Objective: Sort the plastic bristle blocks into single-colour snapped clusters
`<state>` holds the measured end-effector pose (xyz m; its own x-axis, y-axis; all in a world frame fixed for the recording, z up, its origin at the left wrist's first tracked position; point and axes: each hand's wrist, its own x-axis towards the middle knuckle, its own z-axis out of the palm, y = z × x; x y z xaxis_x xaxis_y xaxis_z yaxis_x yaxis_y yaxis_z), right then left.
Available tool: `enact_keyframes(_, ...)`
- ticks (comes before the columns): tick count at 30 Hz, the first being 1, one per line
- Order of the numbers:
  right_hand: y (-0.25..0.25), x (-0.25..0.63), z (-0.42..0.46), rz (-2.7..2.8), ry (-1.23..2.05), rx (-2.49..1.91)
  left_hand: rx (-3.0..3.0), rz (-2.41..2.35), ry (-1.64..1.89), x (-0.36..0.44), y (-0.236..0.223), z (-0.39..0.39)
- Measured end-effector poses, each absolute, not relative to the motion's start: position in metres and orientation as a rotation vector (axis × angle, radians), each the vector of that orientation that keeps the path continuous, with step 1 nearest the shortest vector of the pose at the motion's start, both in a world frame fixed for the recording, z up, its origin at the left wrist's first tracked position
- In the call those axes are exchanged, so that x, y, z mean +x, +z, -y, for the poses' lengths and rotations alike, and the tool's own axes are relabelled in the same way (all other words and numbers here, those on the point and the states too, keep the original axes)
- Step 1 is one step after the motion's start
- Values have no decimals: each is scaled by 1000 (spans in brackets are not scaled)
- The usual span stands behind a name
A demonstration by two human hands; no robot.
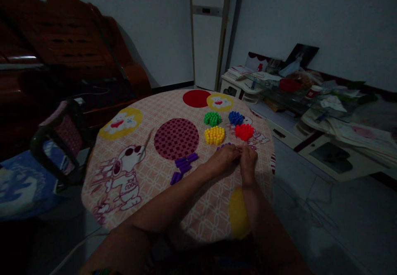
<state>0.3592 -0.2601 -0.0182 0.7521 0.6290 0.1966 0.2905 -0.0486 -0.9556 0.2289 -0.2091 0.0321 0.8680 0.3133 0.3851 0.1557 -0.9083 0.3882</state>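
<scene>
My left hand (227, 154) and my right hand (248, 158) meet over the right part of the round table, fingers closed and bent inward. Anything between the fingertips is too small and dark to make out. Just behind my left hand, purple pegs (223, 145) show in part, the rest hidden by the hand. Beyond are upright clusters of small pegs: yellow pegs (214, 135), green pegs (212, 119), blue pegs (236, 118) and red pegs (244, 132). Left of my left forearm, several purple pegs (183, 166) lie on their sides in loose groups.
A patterned cloth (214, 200) covers the table. A chair (62, 138) stands at its left, with a wooden sofa (77, 51) behind. Along the right wall, a low cabinet (285, 136) carries papers, bags and a paper cup (314, 92). A tall white unit (207, 39) stands in the corner.
</scene>
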Motion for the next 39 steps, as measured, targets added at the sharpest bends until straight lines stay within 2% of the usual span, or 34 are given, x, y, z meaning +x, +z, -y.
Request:
enact_keyframes(14,-17,358,263,718,181,-1694,2731,-449,806,239,-8,205)
enact_keyframes(22,-23,362,260,821,156,-1757,2603,-416,824,230,10,210)
enact_keyframes(26,-28,363,258,776,246,-1721,2496,-650,825,196,37,186)
enact_keyframes(32,-29,361,258,753,282,-1702,2480,-1165,474,133,61,148)
enact_keyframes(39,-26,361,259,713,289,-1681,2546,-1322,48,114,42,153)
